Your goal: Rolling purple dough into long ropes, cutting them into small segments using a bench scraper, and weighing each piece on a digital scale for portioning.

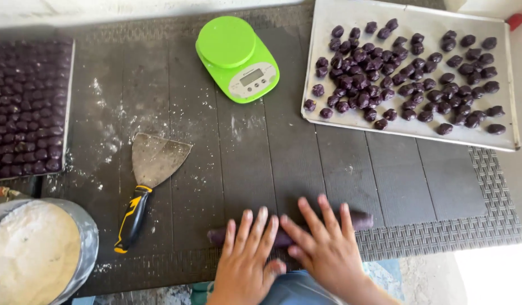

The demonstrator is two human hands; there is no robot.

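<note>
A long dark purple dough roll lies across the near edge of the dark woven mat. My left hand lies flat on its left part, fingers spread. My right hand presses flat on its middle, fingers spread and pointing away from me. Only the roll's two ends show beside my hands.
A metal tray at the back right holds several purple dough pieces. A green kitchen scale stands at the back centre. A scraper with a black and yellow handle lies left. A flour bowl and a full tray are at the left.
</note>
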